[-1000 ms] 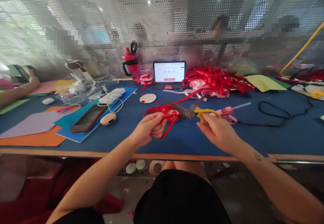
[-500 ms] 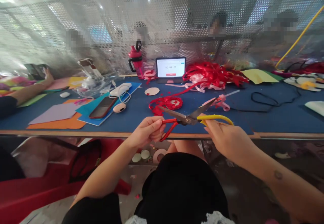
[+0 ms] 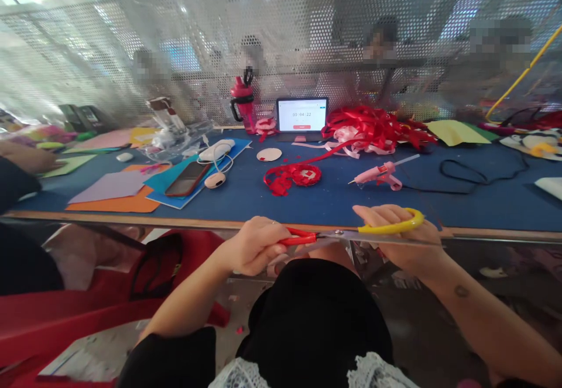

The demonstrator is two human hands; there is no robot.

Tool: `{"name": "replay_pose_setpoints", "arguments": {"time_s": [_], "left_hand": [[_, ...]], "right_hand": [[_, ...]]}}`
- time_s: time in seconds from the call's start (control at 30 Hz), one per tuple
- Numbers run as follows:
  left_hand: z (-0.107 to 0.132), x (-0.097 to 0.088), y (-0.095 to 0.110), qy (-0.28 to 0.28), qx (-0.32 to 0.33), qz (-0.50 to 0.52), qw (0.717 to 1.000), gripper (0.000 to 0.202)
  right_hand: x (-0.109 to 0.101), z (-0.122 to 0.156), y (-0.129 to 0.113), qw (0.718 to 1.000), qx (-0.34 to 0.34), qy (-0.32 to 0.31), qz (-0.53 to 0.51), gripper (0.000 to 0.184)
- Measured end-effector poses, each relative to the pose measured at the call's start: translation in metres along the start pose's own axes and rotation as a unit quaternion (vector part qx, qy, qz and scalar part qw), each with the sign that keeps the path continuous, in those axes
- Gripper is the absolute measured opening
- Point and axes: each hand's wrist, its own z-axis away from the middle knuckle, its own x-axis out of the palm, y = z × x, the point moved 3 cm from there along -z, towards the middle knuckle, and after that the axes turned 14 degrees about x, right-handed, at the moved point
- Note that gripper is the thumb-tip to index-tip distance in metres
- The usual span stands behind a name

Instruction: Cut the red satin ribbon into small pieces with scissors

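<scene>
My left hand [image 3: 259, 245] is closed around the red handle of a pair of scissors [image 3: 339, 233] at the table's front edge. Fingers of my right hand [image 3: 397, 233] are at the yellow handle, which loops over them. The blades are spread very wide, and one runs along my right hand toward the wrist. Just beyond lies a red ribbon rosette [image 3: 306, 174], with a strip of red ribbon leading from it and red scraps beside it. A pink glue gun [image 3: 377, 176] rests on the blue table to the right.
A tangle of red ribbon [image 3: 377, 130], a tablet with a timer [image 3: 302, 115] and a pink bottle [image 3: 243, 104] stand at the back. Left are a phone [image 3: 188, 179], a white cable and coloured paper [image 3: 105, 189]. Another person's arm [image 3: 21, 157] is at the far left.
Both hands have come down a little toward me with the scissors. The blades have swung further apart, one now turned toward my right wrist. The person's arm at left has drawn back.
</scene>
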Motion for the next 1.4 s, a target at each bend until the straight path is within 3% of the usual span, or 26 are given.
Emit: {"name": "replay_pose_setpoints", "arguments": {"time_s": [0.2, 0.47, 0.8, 0.9, 0.97, 1.03, 1.1, 1.17, 1.27, 1.4], "left_hand": [[-0.005, 0.005, 0.012, -0.041, 0.004, -0.020, 0.999, 0.016], [0.000, 0.009, 0.009, -0.079, -0.011, -0.048, 0.996, 0.022], [0.007, 0.007, 0.000, -0.008, -0.012, -0.062, 0.998, 0.026], [0.011, 0.013, -0.005, 0.047, -0.088, 0.024, 0.995, 0.029], [0.015, 0.023, -0.009, 0.123, -0.170, 0.152, 0.966, 0.033], [0.017, 0.037, -0.012, 0.211, -0.216, 0.296, 0.906, 0.037], [0.014, 0.050, -0.014, 0.281, -0.220, 0.395, 0.846, 0.038], [0.010, 0.058, -0.015, 0.330, -0.212, 0.447, 0.804, 0.037], [0.004, 0.064, -0.018, 0.369, -0.204, 0.487, 0.765, 0.036], [0.002, 0.068, -0.020, 0.395, -0.215, 0.503, 0.738, 0.038]], "right_hand": [[0.008, 0.005, 0.006, 0.999, -0.020, 0.043, 0.012, 0.015], [0.012, 0.007, 0.008, 1.000, -0.028, 0.009, 0.003, 0.024], [0.018, 0.008, 0.003, 0.998, 0.021, -0.052, -0.020, 0.037], [0.024, 0.014, -0.001, 0.996, 0.041, -0.078, -0.033, 0.030], [0.029, 0.018, -0.006, 0.989, 0.084, -0.089, -0.082, 0.025], [0.033, 0.019, -0.011, 0.972, 0.138, -0.096, -0.162, 0.026], [0.036, 0.017, -0.016, 0.952, 0.177, -0.107, -0.227, 0.025], [0.037, 0.015, -0.021, 0.936, 0.196, -0.121, -0.266, 0.022], [0.039, 0.014, -0.027, 0.911, 0.230, -0.139, -0.313, 0.020], [0.044, 0.017, -0.033, 0.884, 0.273, -0.152, -0.347, 0.020]]}}
